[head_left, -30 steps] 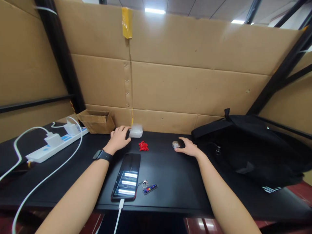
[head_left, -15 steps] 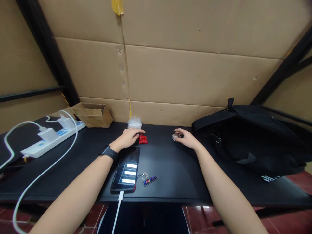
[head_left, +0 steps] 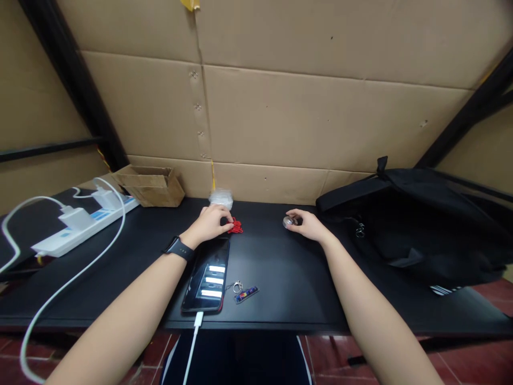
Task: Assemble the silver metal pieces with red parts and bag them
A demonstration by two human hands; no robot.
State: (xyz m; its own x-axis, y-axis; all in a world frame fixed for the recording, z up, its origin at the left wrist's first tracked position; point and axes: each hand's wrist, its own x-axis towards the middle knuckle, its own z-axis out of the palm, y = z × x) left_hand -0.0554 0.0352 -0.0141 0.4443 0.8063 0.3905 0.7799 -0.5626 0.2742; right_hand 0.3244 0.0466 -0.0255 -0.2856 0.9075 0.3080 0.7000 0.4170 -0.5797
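My left hand (head_left: 211, 221) wears a dark watch (head_left: 178, 247) and has its thumb and forefinger pinched together at the left edge of a red openwork piece (head_left: 236, 225). This piece lies on the black table and looks like thin looped strands. Over to the right, my right hand (head_left: 308, 224) has its fingers curled round a small round silvery object (head_left: 288, 221), whose kind I cannot make out. Below the left hand lies a phone (head_left: 206, 275) with a white cable in it. Beside the phone is a keychain (head_left: 246, 294) with a ring and a colourful bar.
A white power strip (head_left: 64, 241) with plugged-in chargers lies at the left, its cable looping across the table (head_left: 280, 299). An open cardboard box (head_left: 160, 195) and a clear plastic stack (head_left: 221, 199) stand by the cardboard wall. A black bag (head_left: 420, 230) fills the right side.
My left thumb and forefinger have closed at the red openwork piece's edge; before, the fingers were stretched out over it. My right hand stays on the round object. The view has tilted slightly.
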